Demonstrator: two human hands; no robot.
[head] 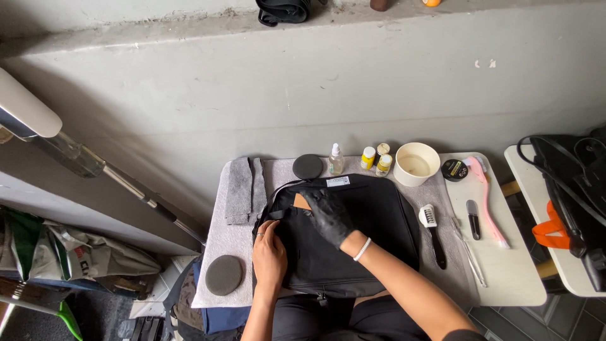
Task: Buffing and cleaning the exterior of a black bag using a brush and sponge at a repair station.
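Note:
A black bag (pixel 366 218) lies flat on a small table covered with a grey cloth (pixel 233 237). My right hand (pixel 327 215), in a black glove, rests on the bag's upper left and presses a small tan pad (pixel 301 202) against it. My bare left hand (pixel 269 257), with a ring on one finger, holds down the bag's left edge.
Behind the bag stand a round dark sponge (pixel 307 167), a clear spray bottle (pixel 336 159), three small yellow-labelled bottles (pixel 376 159) and a cream bowl (pixel 416 163). Brushes (pixel 433 232), a black tin (pixel 454 170) and a pink brush (pixel 487 196) lie right. A second sponge (pixel 223 275) sits front left. A folded grey towel (pixel 245 189) lies left.

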